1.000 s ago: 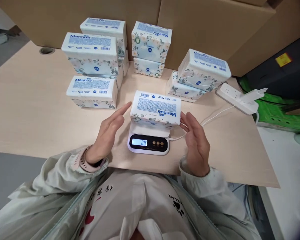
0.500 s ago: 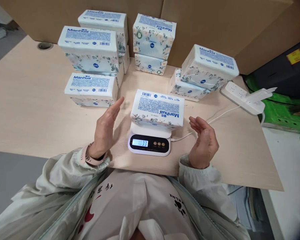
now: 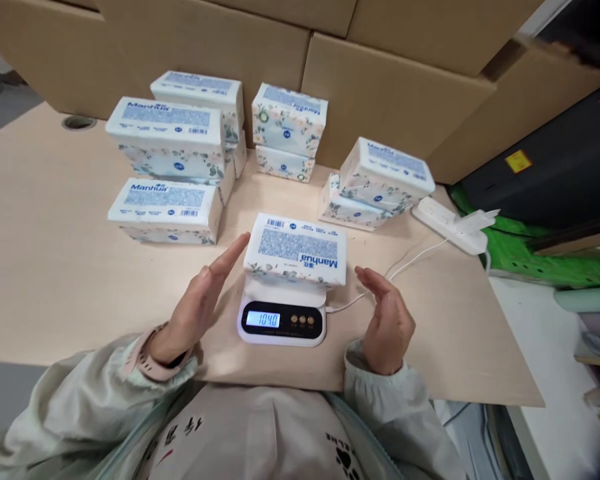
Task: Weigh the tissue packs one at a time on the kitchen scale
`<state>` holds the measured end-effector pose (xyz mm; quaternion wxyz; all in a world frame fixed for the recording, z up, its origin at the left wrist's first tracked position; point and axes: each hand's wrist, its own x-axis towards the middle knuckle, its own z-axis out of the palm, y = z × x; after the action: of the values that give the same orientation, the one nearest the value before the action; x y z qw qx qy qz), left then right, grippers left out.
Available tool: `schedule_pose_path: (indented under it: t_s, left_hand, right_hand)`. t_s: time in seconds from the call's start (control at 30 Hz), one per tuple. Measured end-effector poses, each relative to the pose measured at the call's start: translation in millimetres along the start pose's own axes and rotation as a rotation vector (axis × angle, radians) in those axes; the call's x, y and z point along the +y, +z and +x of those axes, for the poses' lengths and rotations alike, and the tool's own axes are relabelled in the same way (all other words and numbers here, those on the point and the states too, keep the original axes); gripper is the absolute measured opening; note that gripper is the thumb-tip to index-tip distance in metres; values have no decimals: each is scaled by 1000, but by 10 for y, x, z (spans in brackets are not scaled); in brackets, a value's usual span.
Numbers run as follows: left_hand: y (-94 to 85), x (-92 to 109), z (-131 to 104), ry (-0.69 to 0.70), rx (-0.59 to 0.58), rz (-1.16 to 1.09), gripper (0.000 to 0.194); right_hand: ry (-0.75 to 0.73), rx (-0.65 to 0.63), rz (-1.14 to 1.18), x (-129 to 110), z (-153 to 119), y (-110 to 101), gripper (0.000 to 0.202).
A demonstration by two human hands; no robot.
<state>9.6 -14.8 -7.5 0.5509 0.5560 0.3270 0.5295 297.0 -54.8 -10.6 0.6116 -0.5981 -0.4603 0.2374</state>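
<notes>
A white tissue pack (image 3: 296,250) with blue print and a floral side lies on the platform of a small white kitchen scale (image 3: 283,327). Its lit display (image 3: 263,320) appears to read 1040. My left hand (image 3: 193,307), a pink band at its wrist, is open on the left, its straight fingers pointing at the pack; whether the fingertips touch it I cannot tell. On the right, a small gap separates my open right hand (image 3: 389,327) from the pack, fingers slightly bent and palm inward. Neither hand holds anything.
More tissue packs stand stacked at the back left (image 3: 165,143), back middle (image 3: 289,130) and right (image 3: 385,177). A white cable (image 3: 405,267) links the scale with a power strip (image 3: 447,223). Cardboard boxes (image 3: 390,100) wall off the table's rear.
The camera view has tilted, so the table sits lower in the picture. My left fingertips have come closer to the pack. The display has gone from about 1033 to 1040.
</notes>
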Motion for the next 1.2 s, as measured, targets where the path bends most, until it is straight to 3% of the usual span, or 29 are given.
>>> schedule_pose_path:
  t_s: [0.13, 0.27, 0.57, 1.2]
  left_hand:
    - [-9, -23, 2, 20, -40, 14, 64]
    - [5, 25, 20, -45, -18, 24, 64]
    - [23, 119, 17, -81, -30, 20, 62]
    - [23, 78, 29, -18, -1, 39, 58]
  right_hand:
    - [-53, -78, -29, 10, -6, -32, 45]
    - [-131, -144, 20, 17, -7, -59, 45]
    - [-238, -130, 30, 47, 13, -81, 47]
    - [-35, -149, 14, 42, 21, -10, 50]
